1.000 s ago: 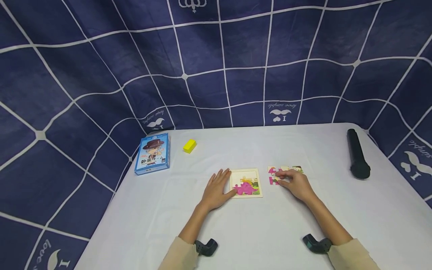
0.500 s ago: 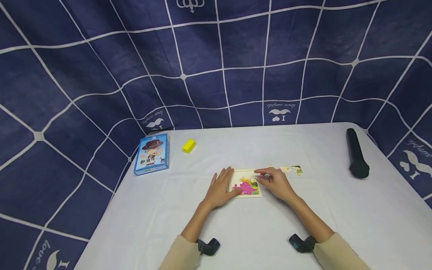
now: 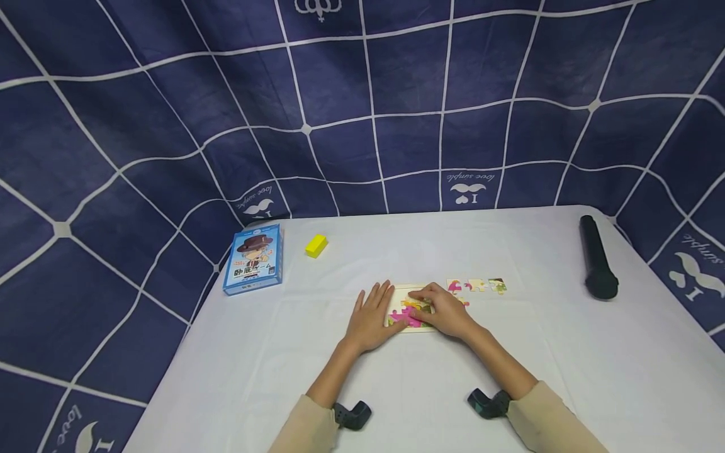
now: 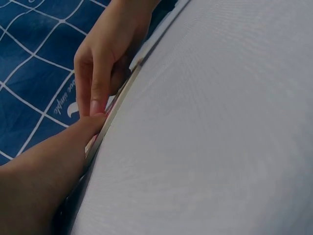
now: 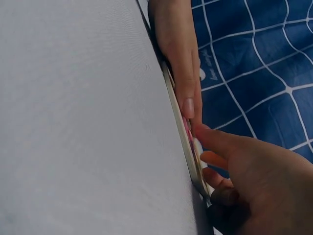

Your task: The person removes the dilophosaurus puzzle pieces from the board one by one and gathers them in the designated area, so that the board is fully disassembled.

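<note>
On the white table [image 3: 362, 390], I'm seeing the left hand [image 3: 368, 324] resting straight-fingered and the right hand [image 3: 447, 313] bending thumb and forefinger slightly apart; whether they're pinching anything, I'm unable to tell. Between the two, I'm judging the frame [image 3: 399, 296] light and stiff, best taken by its rim; it's lying partly under both hands. Beside the right hand, loose pieces [image 3: 498, 286] are looking thin and light, wanting edge grips.

Head view down onto hands [image 3: 367, 321]
</note>
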Demonstrator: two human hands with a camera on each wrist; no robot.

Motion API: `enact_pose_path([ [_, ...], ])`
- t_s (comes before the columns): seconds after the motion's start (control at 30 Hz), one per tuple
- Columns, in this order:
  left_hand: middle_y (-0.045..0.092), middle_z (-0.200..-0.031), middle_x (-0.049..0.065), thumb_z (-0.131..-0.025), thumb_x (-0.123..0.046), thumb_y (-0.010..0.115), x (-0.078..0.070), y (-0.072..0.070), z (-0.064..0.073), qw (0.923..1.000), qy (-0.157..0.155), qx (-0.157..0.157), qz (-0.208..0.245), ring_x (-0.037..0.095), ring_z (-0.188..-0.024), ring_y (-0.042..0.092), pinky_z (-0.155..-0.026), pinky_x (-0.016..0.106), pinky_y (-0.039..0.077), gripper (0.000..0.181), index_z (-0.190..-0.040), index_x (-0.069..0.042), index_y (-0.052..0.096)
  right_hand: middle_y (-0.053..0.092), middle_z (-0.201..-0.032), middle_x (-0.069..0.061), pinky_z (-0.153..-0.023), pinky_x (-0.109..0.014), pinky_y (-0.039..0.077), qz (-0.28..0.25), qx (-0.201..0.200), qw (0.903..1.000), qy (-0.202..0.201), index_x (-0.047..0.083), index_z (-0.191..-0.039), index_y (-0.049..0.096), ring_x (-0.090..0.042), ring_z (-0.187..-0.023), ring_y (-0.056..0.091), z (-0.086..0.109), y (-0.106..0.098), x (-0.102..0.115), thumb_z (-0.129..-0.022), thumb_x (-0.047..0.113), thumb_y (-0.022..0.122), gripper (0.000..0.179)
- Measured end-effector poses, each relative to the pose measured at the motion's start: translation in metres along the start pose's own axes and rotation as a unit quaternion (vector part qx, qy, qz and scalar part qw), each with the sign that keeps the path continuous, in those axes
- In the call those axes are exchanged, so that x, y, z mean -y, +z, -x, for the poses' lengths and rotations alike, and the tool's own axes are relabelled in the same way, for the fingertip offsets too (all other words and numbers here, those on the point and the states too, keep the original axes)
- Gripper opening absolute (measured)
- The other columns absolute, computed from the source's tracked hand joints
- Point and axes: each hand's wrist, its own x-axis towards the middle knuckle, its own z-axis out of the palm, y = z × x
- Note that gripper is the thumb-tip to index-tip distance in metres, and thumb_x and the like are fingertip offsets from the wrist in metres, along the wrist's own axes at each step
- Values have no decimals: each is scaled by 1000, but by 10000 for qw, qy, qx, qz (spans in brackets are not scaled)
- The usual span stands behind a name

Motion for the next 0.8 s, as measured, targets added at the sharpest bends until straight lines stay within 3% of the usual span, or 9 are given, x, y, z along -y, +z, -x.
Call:
enact_pose_path([
  [0.2,17,-153,3,-86,-66,38,0,2,-1,10000,-44,8,-57,23,-139,12,-112,47,7,86,-147,-9,22,53,-101,0,-54,-23,39,198,84,9997,-91,11,-117,65,-9,-69,44,0,0,1,-80,32,72,43],
  [0.53,17,-153,2,-85,-68,38,2,7,0,9999,-89,-11,-58,22,-139,12,-112,46,6,87,-147,-10,23,54,-100,-1,-59,-25,43,-40,-76,9999,78,13,-113,67,-11,-73,48,-2,2,2,-75,26,77,42],
  [0.8,16,-153,2,-85,-68,38,3,6,-1,9999,-103,-3,-58,22,-140,11,-112,46,5,86,-148,-11,22,56,-92,2,-61,-26,44,-74,-151,9999,-39,11,-112,65,-9,-73,49,-3,3,4,-73,22,79,42],
])
